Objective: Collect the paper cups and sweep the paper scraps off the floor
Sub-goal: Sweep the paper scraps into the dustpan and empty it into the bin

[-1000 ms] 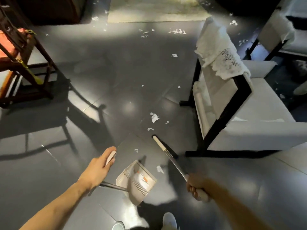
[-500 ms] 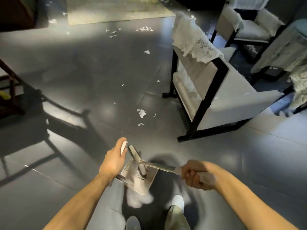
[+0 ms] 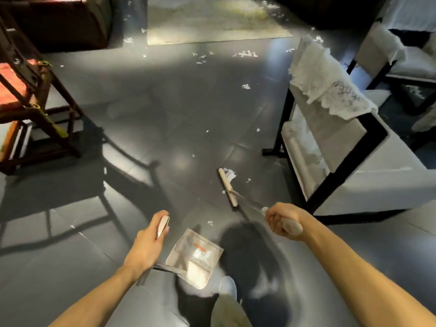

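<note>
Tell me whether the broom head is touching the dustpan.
Apart. The head view shows bare dark floor between the broom head and the dustpan.

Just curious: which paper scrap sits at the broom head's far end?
The big white torn paper scrap, against the pale broom head; the others are far smaller.

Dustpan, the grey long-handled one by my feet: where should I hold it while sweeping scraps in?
Grip the pale cap at the top of its long metal handle, from above and behind, as your left hand does. The handle rises from the grey plastic dustpan at its rear edge, so this likely keeps its open lip facing the pale broom head.
</note>
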`<state>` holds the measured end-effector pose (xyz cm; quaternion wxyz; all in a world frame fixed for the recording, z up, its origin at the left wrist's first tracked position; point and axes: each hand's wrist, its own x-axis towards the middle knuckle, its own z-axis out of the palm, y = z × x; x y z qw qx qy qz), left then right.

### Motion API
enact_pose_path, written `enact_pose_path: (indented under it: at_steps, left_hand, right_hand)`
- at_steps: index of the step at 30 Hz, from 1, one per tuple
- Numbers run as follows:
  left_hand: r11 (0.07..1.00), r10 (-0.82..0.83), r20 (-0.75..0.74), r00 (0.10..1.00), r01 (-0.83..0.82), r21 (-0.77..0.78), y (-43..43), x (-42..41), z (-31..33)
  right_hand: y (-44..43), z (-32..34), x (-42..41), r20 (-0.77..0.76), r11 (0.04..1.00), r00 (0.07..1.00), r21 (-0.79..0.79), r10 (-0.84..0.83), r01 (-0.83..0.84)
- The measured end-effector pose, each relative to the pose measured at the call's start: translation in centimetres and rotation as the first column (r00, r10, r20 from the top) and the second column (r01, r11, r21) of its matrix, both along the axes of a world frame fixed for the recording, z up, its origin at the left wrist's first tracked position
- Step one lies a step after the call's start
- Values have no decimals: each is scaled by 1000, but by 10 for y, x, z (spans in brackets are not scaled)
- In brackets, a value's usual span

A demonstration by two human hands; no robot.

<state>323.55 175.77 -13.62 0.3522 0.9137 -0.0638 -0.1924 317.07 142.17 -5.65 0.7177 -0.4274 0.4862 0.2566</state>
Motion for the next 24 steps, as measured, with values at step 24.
enact_pose_path:
  at_steps: [24]
  left_hand:
    - [985, 166, 9, 986, -166, -39, -61, 116, -18]
  right_hand:
    - [-53, -91, 171, -277, 392, 509, -383, 815, -837]
